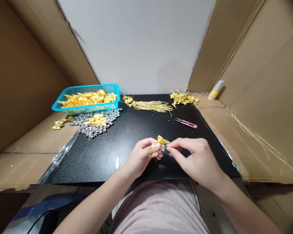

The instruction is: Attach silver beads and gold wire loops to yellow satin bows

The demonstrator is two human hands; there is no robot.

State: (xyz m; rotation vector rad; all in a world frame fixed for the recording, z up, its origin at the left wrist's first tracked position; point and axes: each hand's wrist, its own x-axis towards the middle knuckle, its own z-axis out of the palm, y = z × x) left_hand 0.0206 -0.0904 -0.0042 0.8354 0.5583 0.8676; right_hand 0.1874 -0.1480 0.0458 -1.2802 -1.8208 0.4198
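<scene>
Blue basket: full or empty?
Partly full. Yellow bows lie heaped inside the blue basket, with mesh of its back wall showing above them. Can't tell how deep the heap goes.

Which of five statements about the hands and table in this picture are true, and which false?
1. The left hand holds a yellow bow. True.
2. The pink snips are in the right hand. False: the snips lie on the black table.
3. The blue basket holds yellow ribbon pieces. True.
4. The silver beads are inside the basket. False: the beads lie outside, in front of it.
5. The gold ties lie beyond the hands. True.
</scene>
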